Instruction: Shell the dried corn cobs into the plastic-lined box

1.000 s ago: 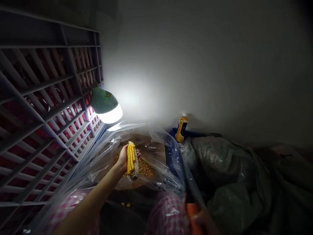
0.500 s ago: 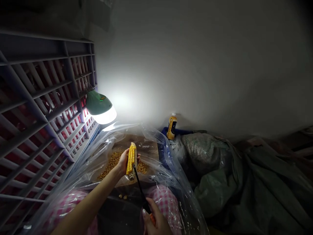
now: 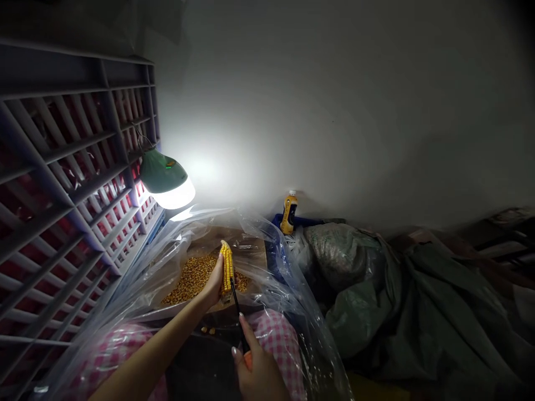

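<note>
My left hand (image 3: 215, 283) is closed around a yellow corn cob (image 3: 227, 264), held tilted with its pale tip upward. My right hand (image 3: 259, 365) grips the orange-and-black handle of a screwdriver (image 3: 239, 314). The dark shaft reaches up to the lower part of the cob and its tip touches the kernels there; the shape of that tip is too small to make out. Beneath the cob, loose corn kernels (image 3: 190, 280) lie heaped on brown cardboard inside a clear plastic sheet (image 3: 292, 301). The left fingers behind the cob are mostly hidden.
A lit green lamp (image 3: 165, 178) hangs from a purple-grey plastic crate (image 3: 96, 184) on the left. Against the wall stands a yellow bottle (image 3: 289, 213). Filled sacks and a dark green tarp (image 3: 430, 301) lie at right. Knees in pink checked cloth (image 3: 278, 334) flank the plastic.
My right hand has moved slightly up and left with the screwdriver. The cob has turned in my left hand, now showing more yellow rows. The whole view has shifted a little.
</note>
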Demonstrator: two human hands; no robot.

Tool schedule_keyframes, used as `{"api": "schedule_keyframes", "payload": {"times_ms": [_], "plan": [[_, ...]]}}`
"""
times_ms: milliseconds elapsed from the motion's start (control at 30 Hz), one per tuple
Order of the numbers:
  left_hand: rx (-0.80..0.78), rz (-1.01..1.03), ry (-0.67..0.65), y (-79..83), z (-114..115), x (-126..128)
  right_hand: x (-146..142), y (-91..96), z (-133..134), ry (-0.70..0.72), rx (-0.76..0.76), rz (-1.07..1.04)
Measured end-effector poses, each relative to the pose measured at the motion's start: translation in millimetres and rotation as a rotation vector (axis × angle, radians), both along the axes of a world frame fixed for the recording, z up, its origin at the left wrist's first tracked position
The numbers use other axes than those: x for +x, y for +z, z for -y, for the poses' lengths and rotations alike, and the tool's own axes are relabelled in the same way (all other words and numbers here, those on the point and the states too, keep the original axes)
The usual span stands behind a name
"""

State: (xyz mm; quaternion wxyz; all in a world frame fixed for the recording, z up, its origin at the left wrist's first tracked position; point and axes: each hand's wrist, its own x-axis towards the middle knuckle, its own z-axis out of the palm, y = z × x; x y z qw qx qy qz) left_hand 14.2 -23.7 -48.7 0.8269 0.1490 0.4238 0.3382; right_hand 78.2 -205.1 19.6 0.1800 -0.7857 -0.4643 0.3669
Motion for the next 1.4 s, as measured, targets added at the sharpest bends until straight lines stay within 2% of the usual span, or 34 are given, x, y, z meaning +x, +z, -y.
{"api": "schedule_keyframes", "payload": {"times_ms": [100, 267, 333, 433, 467, 533, 633, 700, 767, 867, 933, 967, 1100, 1133, 1200, 1300, 1333, 1400], "plan": [[0.063, -0.095, 0.004, -6.6, -1.3, 0.0, -0.6, 2.3, -6.9, -0.017, 0.013, -0.014], [0.052, -0.163, 0.04, -12.4, -7.2, -2.7, 7.7, 7.8, -21.0, -0.053, -0.091, -0.356], [0.05, -0.197, 0.072, -12.7, -9.6, -3.9, 9.7, 7.4, -24.9, -0.003, -0.088, -0.291], [0.034, -0.245, 0.116, -13.1, -12.4, -6.8, 8.9, 6.8, -30.8, 0.112, 0.035, -0.017], [0.029, -0.254, 0.121, -13.6, -13.0, -8.0, 8.6, 8.0, -33.6, 0.135, 0.045, 0.009], [0.022, -0.267, 0.123, -15.3, -13.6, -10.3, 9.7, 12.8, -40.6, 0.124, -0.036, -0.13], [0.03, -0.291, 0.13, -19.7, -14.0, -11.8, 16.1, 21.3, -51.4, 0.011, -0.194, -0.501], [0.043, -0.308, 0.135, -22.9, -14.6, -11.4, 20.8, 22.0, -54.7, -0.02, -0.226, -0.608], [0.051, -0.317, 0.132, -25.6, -15.7, -10.5, 22.8, 16.9, -53.8, 0.028, -0.204, -0.514], [0.052, -0.322, 0.123, -27.7, -17.6, -10.3, 19.7, 4.8, -49.4, 0.203, -0.037, -0.088], [0.045, -0.324, 0.117, -28.0, -18.2, -10.7, 16.6, 0.2, -49.4, 0.259, 0.031, 0.05], [0.04, -0.325, 0.113, -28.1, -18.2, -10.8, 15.8, -0.4, -50.8, 0.247, 0.002, 0.006], [0.021, -0.339, 0.104, -28.8, -18.0, -9.5, 19.7, 3.2, -60.7, 0.102, -0.244, -0.451], [0.018, -0.345, 0.104, -29.2, -18.2, -9.0, 21.4, 3.6, -62.1, 0.102, -0.275, -0.487], [0.016, -0.356, 0.107, -29.9, -19.2, -8.3, 23.6, 2.7, -62.6, 0.171, -0.253, -0.366], [0.021, -0.366, 0.116, -30.8, -21.0, -8.7, 23.0, 1.3, -62.2, 0.345, -0.1, 0.042], [0.02, -0.368, 0.116, -31.0, -21.5, -9.0, 22.4, 1.9, -63.3, 0.371, -0.073, 0.092], [0.005, -0.366, 0.103, -31.3, -21.9, -9.6, 21.5, 5.3, -68.1, 0.338, -0.133, -0.03]]}}
